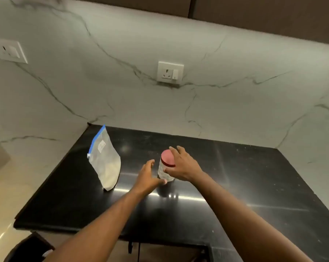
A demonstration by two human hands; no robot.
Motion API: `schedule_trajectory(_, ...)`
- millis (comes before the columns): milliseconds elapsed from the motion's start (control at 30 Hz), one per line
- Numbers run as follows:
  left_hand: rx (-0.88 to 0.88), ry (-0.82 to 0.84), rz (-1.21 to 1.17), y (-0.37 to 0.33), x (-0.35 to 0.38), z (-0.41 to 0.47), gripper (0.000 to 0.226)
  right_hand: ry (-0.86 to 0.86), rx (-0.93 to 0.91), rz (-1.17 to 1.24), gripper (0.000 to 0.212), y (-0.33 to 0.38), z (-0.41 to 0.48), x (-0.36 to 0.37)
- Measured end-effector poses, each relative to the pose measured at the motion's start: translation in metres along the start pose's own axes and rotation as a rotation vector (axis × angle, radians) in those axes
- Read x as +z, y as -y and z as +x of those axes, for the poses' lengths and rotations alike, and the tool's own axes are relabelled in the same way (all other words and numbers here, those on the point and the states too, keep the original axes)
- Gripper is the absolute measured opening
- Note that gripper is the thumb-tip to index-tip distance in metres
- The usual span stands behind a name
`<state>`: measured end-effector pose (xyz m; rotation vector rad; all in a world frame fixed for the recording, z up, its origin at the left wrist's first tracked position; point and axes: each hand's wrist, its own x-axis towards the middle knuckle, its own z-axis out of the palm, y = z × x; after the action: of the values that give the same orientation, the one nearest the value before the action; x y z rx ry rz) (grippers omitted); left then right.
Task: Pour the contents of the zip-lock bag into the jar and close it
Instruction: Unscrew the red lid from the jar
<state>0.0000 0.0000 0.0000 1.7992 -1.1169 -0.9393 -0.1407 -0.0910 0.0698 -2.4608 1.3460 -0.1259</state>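
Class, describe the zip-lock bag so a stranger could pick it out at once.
Start at the black countertop under the marble wall. Near its left back corner the zip-lock bag stands upright, left of the red-lidded jar. Only it is clear plastic with a blue zip strip.

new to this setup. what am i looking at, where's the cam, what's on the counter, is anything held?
No machine here: a person works with bare hands. The single picture comes from a wide-angle camera on their head, looking forward and down. On the black countertop stands a jar with its red lid still on, and left of it a zip-lock bag, upright with a pale filling. The right hand wraps the jar near the lid; the left hand reaches its base, fingers open. The bag is untouched.
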Motion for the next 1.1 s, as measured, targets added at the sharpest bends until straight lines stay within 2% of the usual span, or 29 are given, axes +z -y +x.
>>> schedule_trajectory(133,0.01,0.072,-0.041,0.008,0.018,0.028,0.122,0.057,-0.001,-0.19,0.091,-0.01,0.031,0.011)
schedule_trajectory(233,0.052,0.001,-0.05,0.01,0.038,0.045,0.118,-0.013,-0.026,-0.288,0.093,-0.014,0.042,0.016)
schedule_trajectory(333,0.085,-0.13,-0.038,0.017,0.054,0.06,0.11,-0.014,-0.031,-0.361,0.094,-0.014,0.052,0.013)
schedule_trajectory(400,0.1,-0.161,0.001,0.025,0.058,0.066,0.103,0.012,-0.011,-0.375,0.089,-0.011,0.058,0.009)
schedule_trajectory(500,0.12,-0.132,0.087,0.037,0.053,0.077,0.092,0.109,0.0,-0.325,0.077,-0.006,0.068,0.005)
schedule_trajectory(567,0.138,-0.113,0.121,0.04,0.047,0.081,0.093,0.181,-0.036,-0.277,0.073,-0.004,0.073,-0.004)
schedule_trajectory(733,0.196,-0.032,0.149,0.041,0.038,0.087,0.095,0.429,-0.28,-0.401,0.087,-0.002,0.078,-0.028)
schedule_trajectory(800,0.245,-0.015,0.194,0.04,0.037,0.089,0.092,0.523,-0.344,-0.272,0.067,-0.002,0.079,-0.034)
schedule_trajectory(867,0.27,-0.006,0.201,0.039,0.035,0.089,0.087,0.474,-0.303,-0.042,0.052,-0.003,0.076,-0.031)
schedule_trajectory(900,0.274,-0.016,0.195,0.039,0.033,0.089,0.084,0.395,-0.248,-0.055,0.06,-0.004,0.076,-0.027)
schedule_trajectory(967,0.281,-0.038,0.186,0.038,0.033,0.087,0.087,0.265,-0.107,-0.329,0.084,-0.004,0.075,-0.018)
schedule_trajectory(1000,0.283,-0.04,0.187,0.037,0.034,0.087,0.091,0.249,-0.073,-0.453,0.088,-0.003,0.075,-0.012)
schedule_trajectory(1100,0.255,-0.033,0.199,0.04,0.035,0.09,0.093,0.299,-0.14,-0.456,0.069,0.008,0.077,-0.013)
